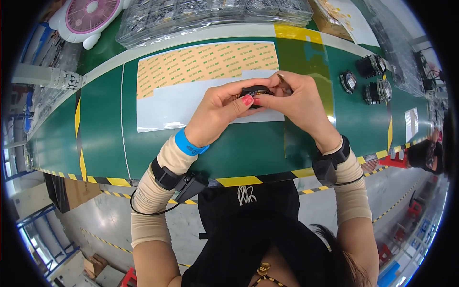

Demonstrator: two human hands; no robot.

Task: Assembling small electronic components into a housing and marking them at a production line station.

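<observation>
Green tabletop [103, 124] spans the station, its near edge marked with yellow-and-black tape [239, 181]. Beyond that edge, both forearms reach inward in beige sleeves [353, 191], each wrist carrying a black strapped device [165, 176]; a blue band [187, 143] sits above the left one.

Both hands meet over the table's middle, gripping one small dark round part [255, 90] between them. Its visible outline is longer left to right than near to far, so the long axis lies roughly crosswise; which way its face points cannot be determined. The left hand [215, 110] pinches the left side, thumb on the near side, fingers curled behind. The right hand [303, 100] lays its thumb across the near right side, with its index finger bent above. Fingers cover much of the part, and a small dark item by the right fingertips is too small to identify.

Under and beyond the hands lies a white sheet [162, 115] with a tan patterned area [205, 62] at its far side. Immediately right is a transparent yellow film [306, 60]. Farther right stand several round dark parts [348, 81]. At the far side are clear plastic trays [215, 10], cut off by the upper border, and, to their left, a pink-and-white fan [92, 15], also cropped.
</observation>
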